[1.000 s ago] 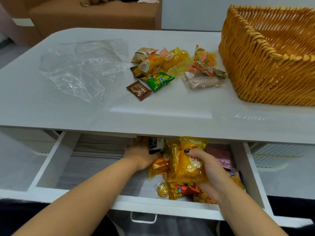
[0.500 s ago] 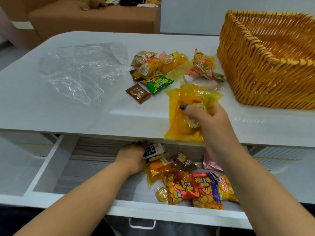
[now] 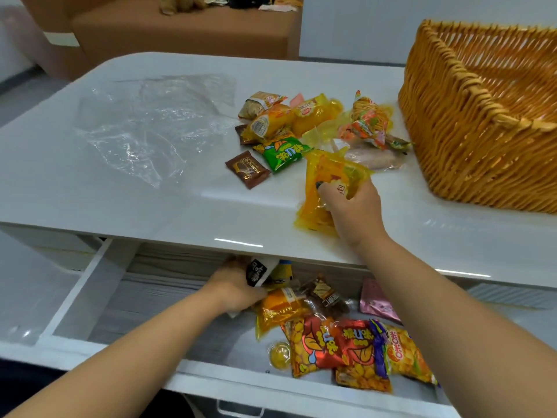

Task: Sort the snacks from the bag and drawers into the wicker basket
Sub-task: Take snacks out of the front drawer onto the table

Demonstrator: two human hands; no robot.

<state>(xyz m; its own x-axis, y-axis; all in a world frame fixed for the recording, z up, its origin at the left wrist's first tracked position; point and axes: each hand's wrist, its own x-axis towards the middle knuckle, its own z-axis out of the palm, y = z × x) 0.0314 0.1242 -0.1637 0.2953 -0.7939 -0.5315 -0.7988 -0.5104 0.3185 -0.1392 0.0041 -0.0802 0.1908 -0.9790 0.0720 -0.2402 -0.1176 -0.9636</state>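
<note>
Right hand [image 3: 351,203], gripping a yellow snack packet [image 3: 327,188] just lifted from the drawer [image 3: 99,285], is setting it on the tabletop [image 3: 150,206]; left hand [image 3: 238,286] is clutching a white sachet [image 3: 257,271].

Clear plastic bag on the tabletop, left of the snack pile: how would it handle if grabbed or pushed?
The clear plastic bag lies flat and crumpled, so it is probably floppy and would sag from any grip. It looks thin and empty, so likely very light. On the glossy tabletop a push would probably bunch or slide it.

Wicker basket [image 3: 482,140] cut off right; left hand [image 3: 238,289] fingers hidden under tabletop [image 3: 150,200].
</note>
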